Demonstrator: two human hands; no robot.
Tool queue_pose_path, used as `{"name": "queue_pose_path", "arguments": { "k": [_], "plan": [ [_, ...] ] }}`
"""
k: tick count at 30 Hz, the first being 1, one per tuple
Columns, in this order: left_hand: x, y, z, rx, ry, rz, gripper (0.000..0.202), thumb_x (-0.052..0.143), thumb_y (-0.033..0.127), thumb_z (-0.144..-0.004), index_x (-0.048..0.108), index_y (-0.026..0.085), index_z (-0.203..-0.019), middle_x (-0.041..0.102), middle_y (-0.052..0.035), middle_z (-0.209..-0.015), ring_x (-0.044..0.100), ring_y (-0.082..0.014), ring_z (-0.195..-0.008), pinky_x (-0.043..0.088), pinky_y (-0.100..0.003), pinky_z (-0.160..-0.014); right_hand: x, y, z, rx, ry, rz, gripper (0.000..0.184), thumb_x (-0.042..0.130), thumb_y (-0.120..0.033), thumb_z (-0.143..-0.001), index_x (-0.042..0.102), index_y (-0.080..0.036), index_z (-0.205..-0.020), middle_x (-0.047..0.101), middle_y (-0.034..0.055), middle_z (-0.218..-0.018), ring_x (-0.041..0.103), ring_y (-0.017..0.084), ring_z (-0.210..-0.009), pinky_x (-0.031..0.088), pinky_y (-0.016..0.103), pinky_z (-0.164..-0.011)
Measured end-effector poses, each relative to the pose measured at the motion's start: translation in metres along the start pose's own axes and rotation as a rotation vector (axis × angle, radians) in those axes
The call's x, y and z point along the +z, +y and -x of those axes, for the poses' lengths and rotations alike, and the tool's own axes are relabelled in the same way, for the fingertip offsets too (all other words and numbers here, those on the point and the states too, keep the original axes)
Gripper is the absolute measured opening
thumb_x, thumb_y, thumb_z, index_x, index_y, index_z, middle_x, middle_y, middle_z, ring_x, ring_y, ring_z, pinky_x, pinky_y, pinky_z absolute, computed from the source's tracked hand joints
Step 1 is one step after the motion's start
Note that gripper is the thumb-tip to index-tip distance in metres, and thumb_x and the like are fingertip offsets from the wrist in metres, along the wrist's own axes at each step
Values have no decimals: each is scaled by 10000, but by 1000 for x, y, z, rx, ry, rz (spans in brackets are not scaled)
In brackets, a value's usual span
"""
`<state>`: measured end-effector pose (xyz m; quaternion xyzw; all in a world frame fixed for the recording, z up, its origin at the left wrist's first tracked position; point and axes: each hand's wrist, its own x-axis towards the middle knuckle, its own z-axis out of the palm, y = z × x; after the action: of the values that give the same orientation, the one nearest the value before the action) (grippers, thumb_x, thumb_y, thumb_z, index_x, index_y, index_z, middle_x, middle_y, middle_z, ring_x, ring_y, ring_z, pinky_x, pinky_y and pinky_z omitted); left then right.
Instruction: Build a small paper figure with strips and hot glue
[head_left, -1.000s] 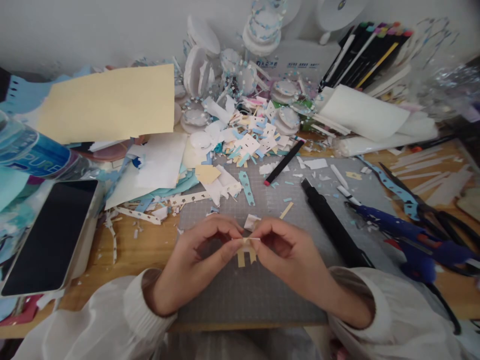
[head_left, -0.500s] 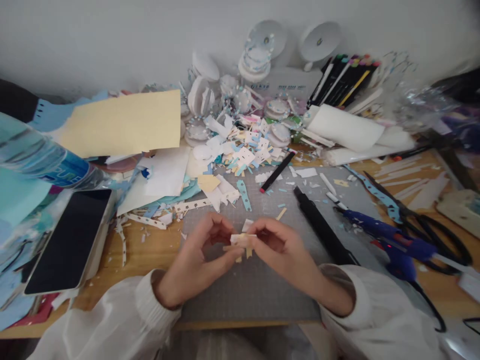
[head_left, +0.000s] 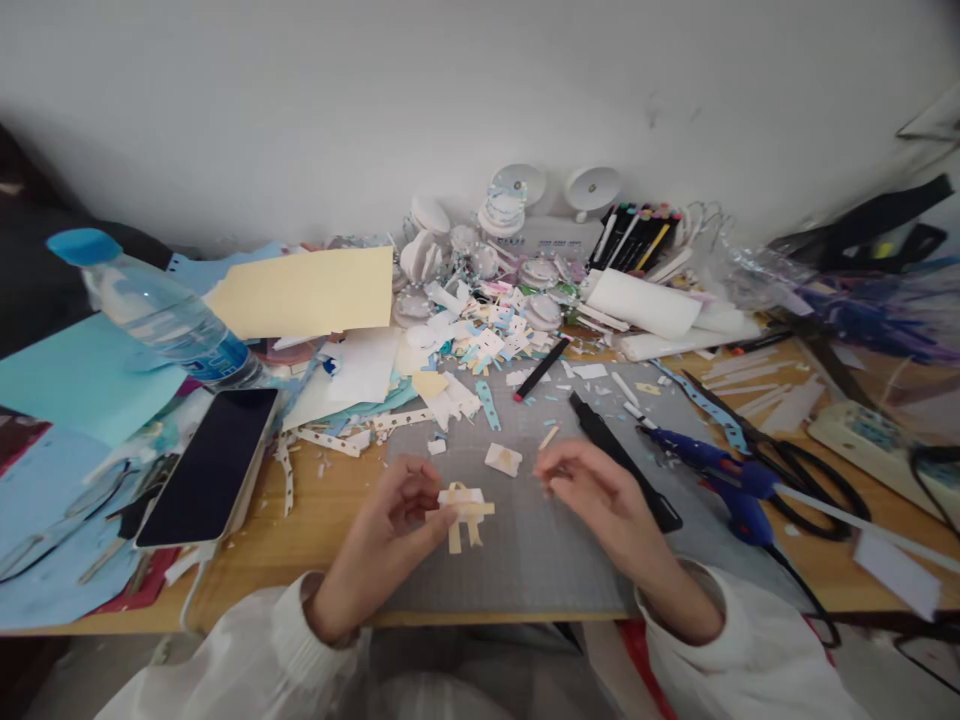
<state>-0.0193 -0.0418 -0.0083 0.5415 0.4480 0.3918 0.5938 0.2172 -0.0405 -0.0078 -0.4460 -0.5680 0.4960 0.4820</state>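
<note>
My left hand [head_left: 397, 525] pinches a small white paper piece with pale yellow paper strips [head_left: 469, 509] between thumb and fingers, just over the grey cutting mat [head_left: 525, 575]. Two strip ends hang down from it and one sticks out to the right. My right hand [head_left: 600, 500] is apart from that piece, with fingers curled and thumb close to the fingertips; whether anything is in them is hidden. Just above its fingertips lies a short yellow strip [head_left: 550, 437]. Between the hands, a white paper tag with a yellowish patch [head_left: 503, 459] lies on the mat.
A black cutter [head_left: 622, 460], a blue glue gun [head_left: 709, 465] and black scissors [head_left: 810, 480] lie to the right. Paper scraps [head_left: 491, 330] pile up behind. Leftward are a phone [head_left: 210, 465], a water bottle [head_left: 165, 310] and a yellow sheet [head_left: 315, 290].
My right hand has let go of the paper piece and moved right. The left hand keeps it, slightly lower. The view has tilted up, showing more wall.
</note>
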Motion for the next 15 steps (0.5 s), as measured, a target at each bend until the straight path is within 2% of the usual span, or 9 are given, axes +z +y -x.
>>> {"name": "queue_pose_path", "arguments": {
  "k": [3, 6, 9, 12, 15],
  "plan": [
    [0, -7, 7, -21, 3, -67, 277, 638, 307, -832, 445, 209, -1005, 651, -14, -819, 646, -156, -789, 517, -277, -706, -10, 6, 10, -56, 175, 134, 177, 531, -327, -899, 588, -216, -774, 562, 8, -735, 512, 142, -665, 424, 269, -618],
    [3, -16, 8, 25, 21, -230, 273, 598, 271, -855, 445, 220, -1076, 659, -10, -826, 658, -168, -800, 532, -310, -736, -13, 9, 16, -73, 246, 234, 275, 453, -310, -925, 513, -211, -675, 505, -2, -662, 490, 145, -639, 395, 266, -591],
    [2, -22, 8, 129, 52, -493, 323, 605, 259, -855, 461, 229, -1144, 670, -44, -946, 660, -198, -865, 542, -371, -791, -10, 7, 19, -86, 241, 361, 316, 433, -300, -924, 447, -214, -620, 444, -17, -607, 451, 138, -596, 361, 264, -563],
    [-5, -22, 12, 291, 104, -718, 369, 624, 250, -847, 480, 232, -1186, 626, -98, -1164, 598, -262, -1086, 481, -477, -951, -4, 6, 18, -116, 204, 531, 314, 476, -303, -905, 427, -218, -606, 400, -29, -590, 410, 138, -582, 339, 271, -569],
    [-14, -17, 24, 398, 136, -764, 317, 573, 221, -881, 496, 226, -1189, 583, -111, -1245, 532, -267, -1195, 426, -478, -1024, 3, 11, 10, -161, 137, 679, 202, 542, -308, -873, 514, -217, -695, 515, 10, -730, 500, 179, -743, 401, 308, -713]
  ]
}}
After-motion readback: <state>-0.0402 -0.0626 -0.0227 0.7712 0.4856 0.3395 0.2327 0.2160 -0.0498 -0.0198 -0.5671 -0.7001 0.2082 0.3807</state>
